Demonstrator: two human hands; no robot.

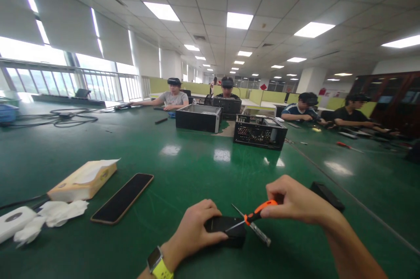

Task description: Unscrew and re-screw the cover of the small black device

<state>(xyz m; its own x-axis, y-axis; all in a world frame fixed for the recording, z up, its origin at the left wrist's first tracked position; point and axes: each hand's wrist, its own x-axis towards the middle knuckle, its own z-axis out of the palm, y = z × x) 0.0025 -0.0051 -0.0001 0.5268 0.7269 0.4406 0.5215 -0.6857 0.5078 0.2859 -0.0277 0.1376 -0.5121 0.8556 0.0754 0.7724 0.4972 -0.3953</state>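
My left hand (198, 228), with a watch on its wrist, is closed around the left end of a small black box-shaped object (235, 236) on the green table. My right hand (293, 200) grips the handle of an orange and black screwdriver (257, 213). Its shaft slants down to the left, and the tip meets the top of the black object near my left thumb. A second screwdriver (261, 234) with a clear handle lies just beyond and beside the object, partly hidden behind the orange one. What the tip touches is too small to make out.
A phone (123, 198), a tissue pack (85, 178) and crumpled tissues (62, 212) lie to the left. Another black object (327, 196) sits beyond my right wrist. Two computer cases (198, 120) (260, 135) stand farther back, with several people seated around the table and cables (65, 115) at far left.
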